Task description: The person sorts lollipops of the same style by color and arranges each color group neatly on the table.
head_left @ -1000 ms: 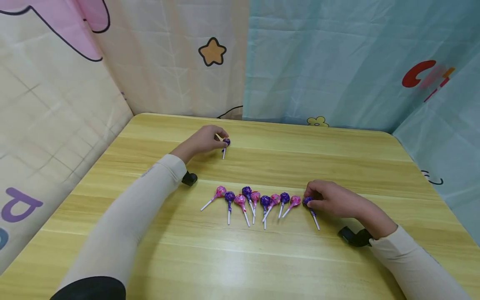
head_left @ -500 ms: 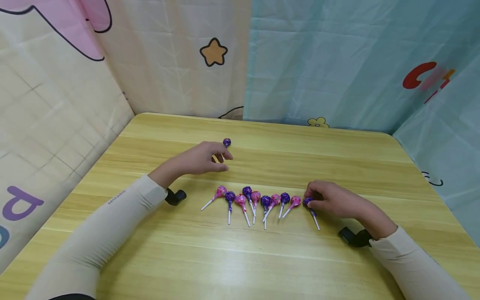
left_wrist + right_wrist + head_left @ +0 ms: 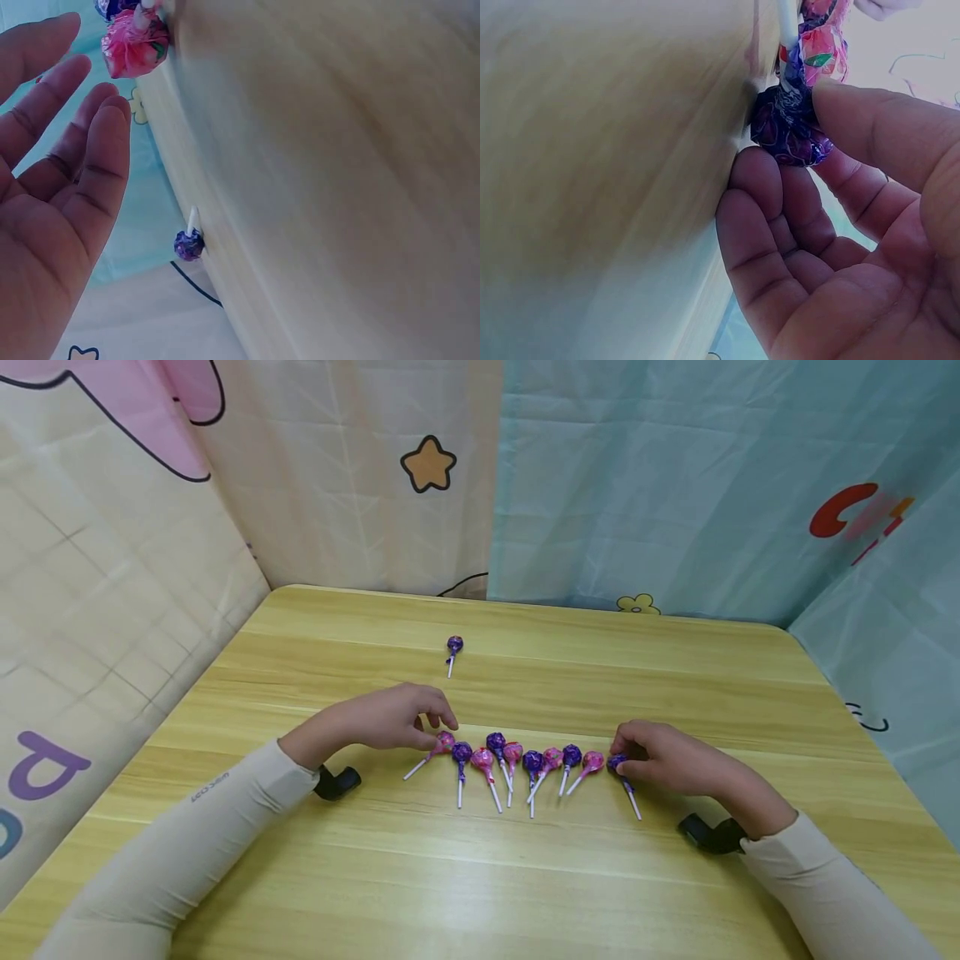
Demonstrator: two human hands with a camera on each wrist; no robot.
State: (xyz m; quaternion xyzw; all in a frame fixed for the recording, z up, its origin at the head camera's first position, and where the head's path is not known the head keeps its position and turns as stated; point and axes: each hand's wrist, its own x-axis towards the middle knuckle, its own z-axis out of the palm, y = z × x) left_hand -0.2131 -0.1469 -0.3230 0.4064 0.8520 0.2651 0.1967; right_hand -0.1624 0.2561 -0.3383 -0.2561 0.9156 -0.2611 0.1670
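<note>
My left hand (image 3: 390,717) hovers at the left end of a row of wrapped lollipops, its fingers loosely bent over a pink lollipop (image 3: 446,742). In the left wrist view that pink wrapper (image 3: 135,45) lies just beyond the fingertips, with nothing between finger and thumb. At the row's right end, my right hand (image 3: 671,760) pinches the head of a purple lollipop (image 3: 787,131) between thumb and fingers, its white stick pointing toward me on the table. Farther back, a single purple lollipop (image 3: 455,645) lies by itself.
Between the hands, several pink and purple lollipops, among them a purple one (image 3: 532,762), lie side by side, some sticks crossing. The wooden table (image 3: 480,885) ends at the back against a printed curtain (image 3: 637,485).
My left hand has let go of the far purple lollipop and moved back toward me to the row's left end. My right hand stays on its purple lollipop.
</note>
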